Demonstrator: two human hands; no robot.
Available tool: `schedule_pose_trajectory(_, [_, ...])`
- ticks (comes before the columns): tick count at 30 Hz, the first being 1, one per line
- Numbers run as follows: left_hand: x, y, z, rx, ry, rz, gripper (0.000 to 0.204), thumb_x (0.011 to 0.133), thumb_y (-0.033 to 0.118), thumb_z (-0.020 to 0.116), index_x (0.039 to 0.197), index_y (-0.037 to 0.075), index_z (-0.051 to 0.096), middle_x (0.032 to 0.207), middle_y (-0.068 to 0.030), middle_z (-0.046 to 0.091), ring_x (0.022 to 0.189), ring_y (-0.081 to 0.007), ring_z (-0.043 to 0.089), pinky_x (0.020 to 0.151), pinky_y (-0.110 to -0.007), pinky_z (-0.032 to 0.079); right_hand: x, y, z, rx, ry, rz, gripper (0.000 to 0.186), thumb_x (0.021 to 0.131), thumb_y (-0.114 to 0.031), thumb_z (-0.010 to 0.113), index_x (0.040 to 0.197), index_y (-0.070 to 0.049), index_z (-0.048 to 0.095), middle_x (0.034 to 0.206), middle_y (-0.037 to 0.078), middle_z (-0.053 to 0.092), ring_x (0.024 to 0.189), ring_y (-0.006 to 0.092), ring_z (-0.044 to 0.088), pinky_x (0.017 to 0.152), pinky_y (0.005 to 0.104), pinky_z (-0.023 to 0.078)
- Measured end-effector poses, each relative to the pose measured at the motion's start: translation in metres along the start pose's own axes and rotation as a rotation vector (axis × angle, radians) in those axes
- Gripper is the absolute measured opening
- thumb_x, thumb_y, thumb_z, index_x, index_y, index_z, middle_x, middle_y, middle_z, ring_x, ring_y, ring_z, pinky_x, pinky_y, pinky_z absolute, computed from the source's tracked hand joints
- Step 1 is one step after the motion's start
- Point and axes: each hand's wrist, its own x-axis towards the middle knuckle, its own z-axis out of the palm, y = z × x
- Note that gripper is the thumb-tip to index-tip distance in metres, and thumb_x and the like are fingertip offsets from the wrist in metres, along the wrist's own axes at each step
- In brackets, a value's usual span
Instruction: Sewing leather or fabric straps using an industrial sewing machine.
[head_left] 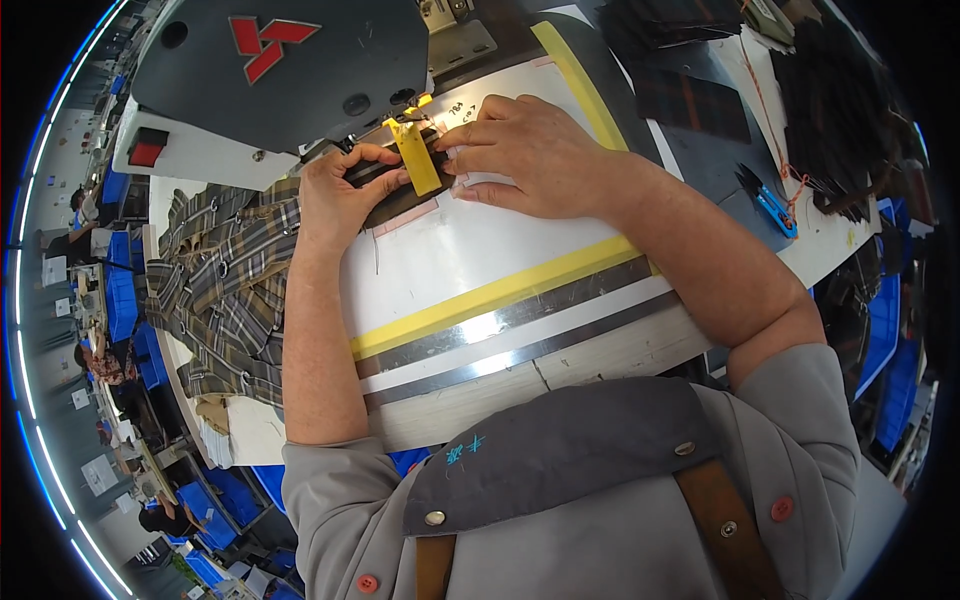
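A small piece of dark fabric (pixel 385 206) lies under a yellow block-like part (pixel 417 160) below the sewing machine head (pixel 280 80). At its left side is my left hand (pixel 335 195), thumb and forefinger bent together on the fabric beside the yellow part. My right hand (pixel 535 155) comes from the right, fingers stretched and apart, the fingertips touching the fabric's right edge. Both hands are over a white plate (pixel 440 270) edged with yellow tape (pixel 490 295). The needle area is hidden by the yellow part and the machine head.
Plaid garment pieces (pixel 235 300) are heaped on the table at left. Blue thread snips (pixel 768 205) lie at right, near orange cord (pixel 790 185) and stacks of dark fabric (pixel 690 100). Metal strips (pixel 520 345) run along the near edge. Other people work far left beside blue bins (pixel 120 285).
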Motion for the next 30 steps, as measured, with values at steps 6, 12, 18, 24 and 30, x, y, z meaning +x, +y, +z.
schedule_pose_trajectory(6, [-0.015, 0.010, -0.003, 0.287, 0.055, 0.132, 0.029, 0.076, 0.030, 0.089, 0.099, 0.014, 0.083, 0.100, -0.0070, 0.073, 0.090, -0.0213, 0.067, 0.081, -0.035, 0.052, 0.001, 0.001, -0.004, 0.051, -0.052, 0.000, 0.031, 0.097, -0.038, 0.067, 0.117, -0.015, 0.076, 0.135, -0.002, 0.066, 0.114, 0.0212, 0.056, 0.102, 0.0398, 0.046])
schedule_pose_trajectory(12, [-0.047, 0.029, 0.006, 0.304, 0.091, 0.364, 0.026, 0.086, 0.012, 0.078, 0.111, 0.011, 0.080, 0.122, -0.0057, 0.073, 0.108, -0.0286, 0.069, 0.092, -0.038, 0.056, 0.000, 0.005, -0.004, 0.083, -0.052, 0.014, 0.029, 0.096, -0.034, 0.069, 0.115, -0.015, 0.077, 0.134, -0.004, 0.067, 0.110, 0.0211, 0.057, 0.101, 0.0393, 0.046])
schedule_pose_trajectory(18, [-0.051, 0.032, 0.010, 0.117, 0.115, 0.229, 0.024, 0.084, 0.009, 0.079, 0.108, 0.008, 0.080, 0.121, -0.0052, 0.073, 0.107, -0.0250, 0.070, 0.090, -0.035, 0.058, -0.002, 0.007, 0.001, 0.076, 0.037, -0.033, 0.028, 0.094, -0.036, 0.070, 0.107, -0.013, 0.077, 0.127, -0.002, 0.070, 0.109, 0.0218, 0.059, 0.098, 0.0414, 0.048])
schedule_pose_trajectory(24, [-0.047, 0.029, 0.010, 0.160, 0.136, 0.305, 0.020, 0.084, 0.011, 0.079, 0.104, 0.009, 0.082, 0.118, -0.0042, 0.074, 0.103, -0.0237, 0.069, 0.088, -0.035, 0.057, -0.002, 0.010, 0.001, 0.073, 0.021, -0.031, 0.025, 0.095, -0.027, 0.069, 0.115, -0.013, 0.075, 0.130, -0.002, 0.069, 0.114, 0.0216, 0.058, 0.101, 0.0395, 0.045])
schedule_pose_trajectory(30, [-0.049, 0.031, 0.010, 0.173, 0.106, 0.299, 0.020, 0.085, 0.013, 0.079, 0.104, 0.007, 0.081, 0.125, -0.0063, 0.072, 0.111, -0.0261, 0.067, 0.095, -0.037, 0.054, -0.002, 0.007, 0.004, -0.010, 0.034, -0.047, 0.024, 0.096, -0.027, 0.069, 0.114, -0.013, 0.077, 0.127, -0.005, 0.070, 0.107, 0.0201, 0.058, 0.096, 0.0387, 0.046])
